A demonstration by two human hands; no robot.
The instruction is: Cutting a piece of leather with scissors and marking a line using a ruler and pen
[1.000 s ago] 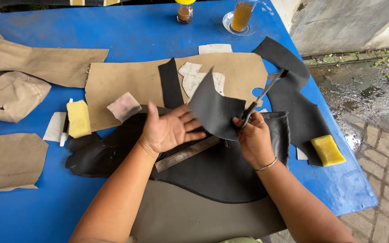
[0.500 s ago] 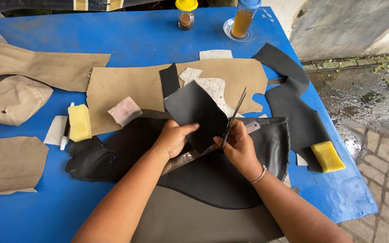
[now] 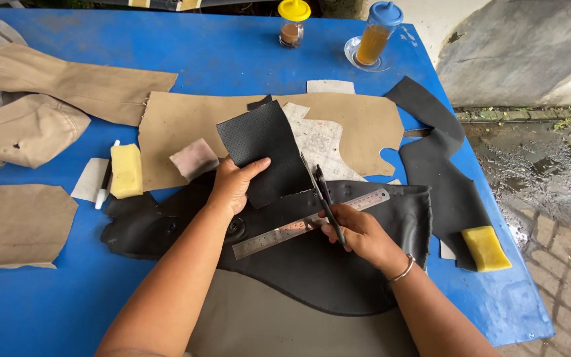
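1. Fingers of the left hand [image 3: 232, 188] pinched the black perforated piece [image 3: 266, 152], lifted just above the steel ruler [image 3: 312, 223].
2. Right hand [image 3: 358, 231] gripped black scissors [image 3: 325, 198], blades at the piece's right edge.
3. Cutting seemed underway; continuing calls for steady tension.

An outdoor craft workshop for cutting leather or upholstery: a blue tabletop [image 3: 232, 59] strewn with tan pattern pieces [image 3: 180, 119] and black leather sheets [image 3: 431, 165], a steel ruler [image 3: 285, 231], yellow sponges [image 3: 127, 170], two lidded jars [image 3: 294, 23] at upper centre, wet brick paving [image 3: 563, 264] at the right.
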